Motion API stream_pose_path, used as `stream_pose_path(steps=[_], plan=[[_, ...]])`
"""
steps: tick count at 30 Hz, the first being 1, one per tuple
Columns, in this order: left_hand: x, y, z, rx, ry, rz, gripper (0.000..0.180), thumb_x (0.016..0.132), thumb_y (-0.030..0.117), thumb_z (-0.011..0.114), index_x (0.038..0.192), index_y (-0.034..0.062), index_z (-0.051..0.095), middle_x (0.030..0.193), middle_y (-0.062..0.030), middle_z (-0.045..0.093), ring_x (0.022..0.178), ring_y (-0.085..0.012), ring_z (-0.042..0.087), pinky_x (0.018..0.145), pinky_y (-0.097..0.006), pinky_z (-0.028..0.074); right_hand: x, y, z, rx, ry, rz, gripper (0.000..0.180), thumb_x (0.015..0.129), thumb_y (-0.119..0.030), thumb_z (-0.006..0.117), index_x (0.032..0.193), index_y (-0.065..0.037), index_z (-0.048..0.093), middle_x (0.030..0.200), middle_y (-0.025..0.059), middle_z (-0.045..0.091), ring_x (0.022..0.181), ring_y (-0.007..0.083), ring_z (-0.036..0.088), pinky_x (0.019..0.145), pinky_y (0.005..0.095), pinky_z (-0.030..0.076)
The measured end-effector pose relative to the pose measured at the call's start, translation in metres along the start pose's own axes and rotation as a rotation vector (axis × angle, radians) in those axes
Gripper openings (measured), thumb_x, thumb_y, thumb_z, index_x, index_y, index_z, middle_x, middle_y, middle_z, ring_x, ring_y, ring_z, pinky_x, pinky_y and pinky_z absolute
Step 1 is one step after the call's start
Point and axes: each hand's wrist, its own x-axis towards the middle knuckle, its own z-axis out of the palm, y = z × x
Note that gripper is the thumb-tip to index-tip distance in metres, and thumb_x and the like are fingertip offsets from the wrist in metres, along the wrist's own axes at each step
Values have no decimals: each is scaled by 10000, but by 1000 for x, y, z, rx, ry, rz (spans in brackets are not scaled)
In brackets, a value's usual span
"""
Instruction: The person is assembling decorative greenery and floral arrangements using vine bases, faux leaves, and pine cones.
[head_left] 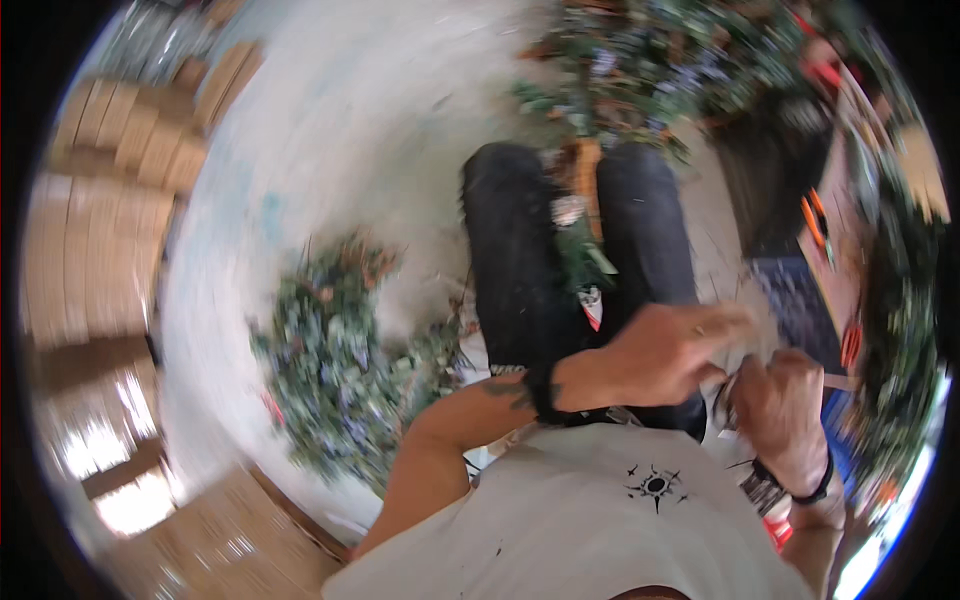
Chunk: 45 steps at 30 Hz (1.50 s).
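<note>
Above my lap, to the right, both hands are close together and blurred by motion. My left hand [665, 348], with a black band on its wrist, reaches rightward; its fingers are smeared and their grip is unclear. My right hand [782, 412] is closed, fingers curled in, just right of the left one. A small greyish patch shows between them, but what it is I cannot make out. Between my dark-trousered knees are a green sprig [580, 252] and a small red-and-white piece [592, 308].
Leafy green wreaths with bluish bits lie on the floor at left [335, 370] and ahead [665, 65]. Orange-handled cutters [818, 220] and a red-handled tool [851, 347] rest on a surface at right, beside more greenery [900, 330]. Cardboard boxes [95, 260] stack up along the left.
</note>
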Motion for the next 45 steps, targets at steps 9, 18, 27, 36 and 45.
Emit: stream_pose_path(steps=[9,18,27,36,45], plan=[[-36,30,-55,-200,611,-176,89,909,47,711,994,20,705,839,-109,697,785,-334,718,665,-380,553,114,-55,9,1169,386,-9,106,984,-42,747,1003,-20,645,743,-18,624,634,31,530,597,201,403],[-97,7,-55,286,660,-142,230,851,94,840,1049,88,723,852,-75,759,693,-222,739,613,-332,580,93,41,139,920,630,368,300,1094,-222,616,1242,36,648,1089,135,698,949,180,634,870,328,522],[-332,-195,-109,905,63,-1085,211,927,224,714,1096,100,736,1111,-184,713,1076,-398,693,867,-514,568,-75,121,330,1778,-5,1013,473,1152,-289,380,1502,4,505,1464,145,591,1264,260,608,1119,375,460],[-510,-216,-114,695,-912,-490,579,981,315,615,1490,46,551,1534,-151,555,1416,-377,494,1176,-473,414,-114,173,334,547,-282,908,488,1008,-442,645,1352,-96,631,1257,179,705,1205,360,657,1000,464,518],[-352,-35,-134,194,-918,-1389,484,843,173,703,1321,111,660,1346,-164,679,1247,-407,603,1076,-503,465,-88,193,438,631,-473,842,538,942,-365,727,1407,-125,603,1322,176,684,1251,352,642,1006,469,526]])
